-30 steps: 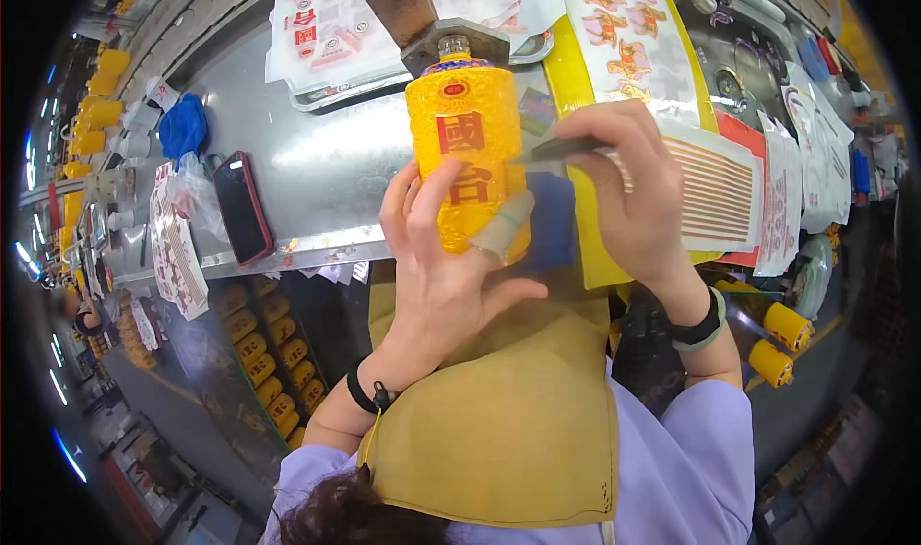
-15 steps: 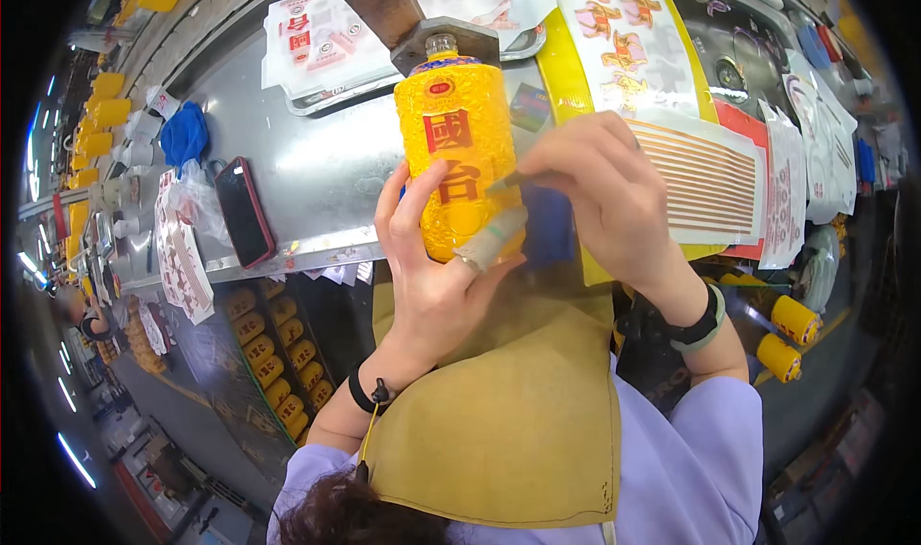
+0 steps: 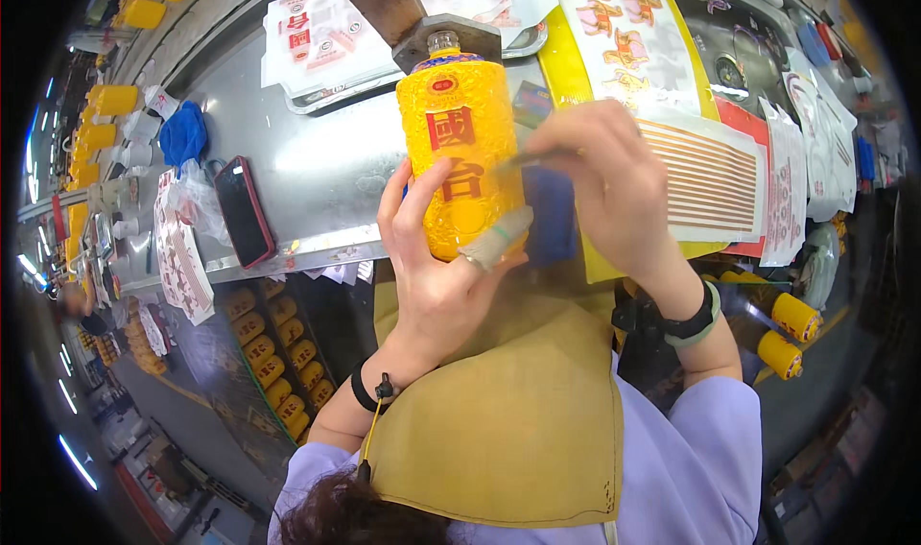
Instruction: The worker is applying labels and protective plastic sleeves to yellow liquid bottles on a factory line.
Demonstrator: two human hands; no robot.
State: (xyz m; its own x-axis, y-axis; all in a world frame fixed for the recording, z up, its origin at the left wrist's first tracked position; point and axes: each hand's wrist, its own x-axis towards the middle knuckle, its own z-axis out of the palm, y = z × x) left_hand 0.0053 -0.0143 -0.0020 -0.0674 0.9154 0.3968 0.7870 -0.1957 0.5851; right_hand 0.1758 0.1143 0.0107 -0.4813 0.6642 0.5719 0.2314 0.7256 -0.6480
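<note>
A yellow bottle [image 3: 460, 166] with a bumpy surface and large red characters lies with its clear neck against a notched metal holder [image 3: 414, 38]. My left hand [image 3: 434, 262] is closed around its lower end, fingers along the left side. The thumb wears a grey-beige cover and rests on the lower right of the bottle. At the bottle's right side my right hand [image 3: 614, 185] pinches a thin, dark grey tool [image 3: 515, 162]. Motion blurs the tool, so its exact kind and whether its tip touches the bottle do not show.
A phone [image 3: 244, 212] lies at the left bench edge, near a blue cloth [image 3: 183, 134]. Sheets of gold stickers [image 3: 698, 180] lie on the right, and printed sheets [image 3: 321, 46] behind. Below left stands a crate [image 3: 278, 358] of yellow bottles.
My right hand and the tool have moved slightly upward along the bottle's right side. The bottle's lower end has shifted a little to the right, with my left hand still around it.
</note>
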